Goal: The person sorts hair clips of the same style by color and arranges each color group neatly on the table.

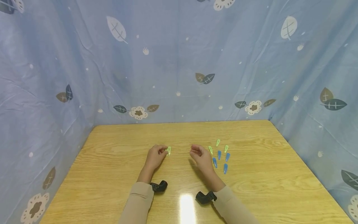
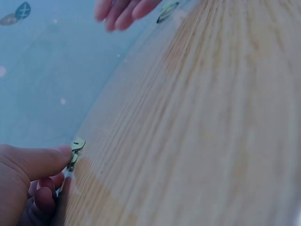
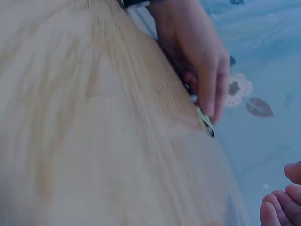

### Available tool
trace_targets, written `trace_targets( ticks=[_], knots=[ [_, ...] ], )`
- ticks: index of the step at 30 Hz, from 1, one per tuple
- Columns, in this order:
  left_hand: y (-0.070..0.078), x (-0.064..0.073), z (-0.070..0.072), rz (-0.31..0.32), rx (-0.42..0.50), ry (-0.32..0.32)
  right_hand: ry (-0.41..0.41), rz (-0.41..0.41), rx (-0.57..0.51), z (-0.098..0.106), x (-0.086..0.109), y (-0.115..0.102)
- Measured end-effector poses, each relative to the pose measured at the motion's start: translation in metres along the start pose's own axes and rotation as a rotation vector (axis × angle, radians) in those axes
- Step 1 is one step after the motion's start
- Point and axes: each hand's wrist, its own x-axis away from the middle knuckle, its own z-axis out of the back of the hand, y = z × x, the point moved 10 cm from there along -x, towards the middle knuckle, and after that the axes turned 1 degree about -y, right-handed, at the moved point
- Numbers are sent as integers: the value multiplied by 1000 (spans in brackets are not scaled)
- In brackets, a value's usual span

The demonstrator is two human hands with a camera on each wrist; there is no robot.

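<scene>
So the left hand (image 1: 155, 156) is pinching what looks like a green snap hair clip (image 2: 74, 159) between thumb and fingertips, right down at the wooden surface (image 1: 112, 174), and a second green clip (image 1: 169, 150) is lying just beside it. Meanwhile the right hand (image 1: 202, 157) is hanging above the surface with its grip loosely spread, holding nothing. For doing this bit well, a light grip is probably paying off: these clips are looking thin and flat, so squeezing hard is risking a snap or a skid into the neighbour. Lining the two up side by side before letting go is seeming the tidy way. As for containers, none is showing in any view; three green clips (image 1: 218, 142) and four blue clips (image 1: 225, 168) are just lying loose beyond the right hand, toward the person's right.
</scene>
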Motion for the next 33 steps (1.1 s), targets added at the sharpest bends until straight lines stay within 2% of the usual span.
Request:
trace_targets(
  ticks=[6,13,23,28,33],
  knots=[
    [0,0,0,2,3,-3,94,-44,-10,28,8,7],
    [-1,-2,1,10,3,3,137,-43,97,44,12,8],
    [-2,-2,-1,10,7,4,150,-103,176,48,12,16],
    [-2,-2,0,4,4,9,177,-101,229,48,10,17],
    [-2,-1,-1,11,5,12,205,-64,328,46,6,15]
  ],
)
